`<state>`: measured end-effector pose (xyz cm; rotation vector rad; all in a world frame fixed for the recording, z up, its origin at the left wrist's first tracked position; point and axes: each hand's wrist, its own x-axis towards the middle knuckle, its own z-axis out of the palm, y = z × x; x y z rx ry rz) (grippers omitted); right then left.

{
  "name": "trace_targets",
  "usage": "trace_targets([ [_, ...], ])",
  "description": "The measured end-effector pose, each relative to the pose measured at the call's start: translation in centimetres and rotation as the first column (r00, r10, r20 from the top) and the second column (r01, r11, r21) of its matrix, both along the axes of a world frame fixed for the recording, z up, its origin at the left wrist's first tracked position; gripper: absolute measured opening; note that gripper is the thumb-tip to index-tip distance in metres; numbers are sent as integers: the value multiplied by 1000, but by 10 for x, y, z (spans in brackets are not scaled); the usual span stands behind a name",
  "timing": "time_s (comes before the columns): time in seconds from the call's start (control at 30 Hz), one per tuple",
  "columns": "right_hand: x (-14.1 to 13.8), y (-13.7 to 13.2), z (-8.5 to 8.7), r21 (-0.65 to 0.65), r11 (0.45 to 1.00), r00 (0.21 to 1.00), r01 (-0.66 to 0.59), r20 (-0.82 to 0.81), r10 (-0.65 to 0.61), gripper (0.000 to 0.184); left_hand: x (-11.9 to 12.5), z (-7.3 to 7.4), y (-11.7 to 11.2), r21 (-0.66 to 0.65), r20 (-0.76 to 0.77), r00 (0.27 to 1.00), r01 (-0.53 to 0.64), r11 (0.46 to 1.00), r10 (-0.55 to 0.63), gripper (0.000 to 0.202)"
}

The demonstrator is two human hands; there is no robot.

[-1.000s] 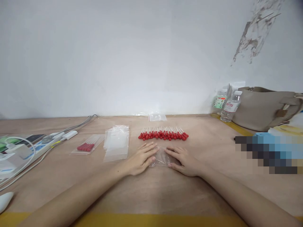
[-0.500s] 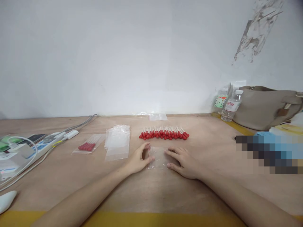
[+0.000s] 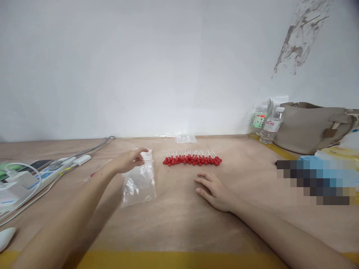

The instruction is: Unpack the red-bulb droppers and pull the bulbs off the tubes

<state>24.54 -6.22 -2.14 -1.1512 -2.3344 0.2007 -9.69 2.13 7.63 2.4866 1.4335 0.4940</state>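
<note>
My left hand [image 3: 130,160] pinches the top edge of a clear zip bag [image 3: 139,180] and holds it over the stack of clear bags on the wooden table [image 3: 179,220]. My right hand [image 3: 214,189] lies flat on the table, fingers spread, holding nothing. A row of red-tipped swabs [image 3: 192,158] lies just beyond my right hand. A bag with several red swabs in it [image 3: 95,172] is mostly hidden behind my left forearm.
A power strip with plugs and cables [image 3: 36,173] lies at the left. Another small clear bag [image 3: 185,138] sits by the wall. Two water bottles [image 3: 266,124] and a grey handbag [image 3: 311,125] stand at the back right. A pixelated patch covers part of the right side.
My left hand left the small bag in front of me and moved left to the bag stack, carrying a clear bag. My right hand stayed flat in place.
</note>
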Motion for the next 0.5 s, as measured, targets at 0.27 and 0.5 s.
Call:
trace_targets([
  [0.27,0,0,-1,9,1000,1000,1,-10,-1,39,-37,-22,26,219,-204,954,-174,960,220,32],
  [0.5,0,0,-1,20,1000,1000,4,4,-4,38,-98,-14,14,62,8,665,-746,663,747,30],
])
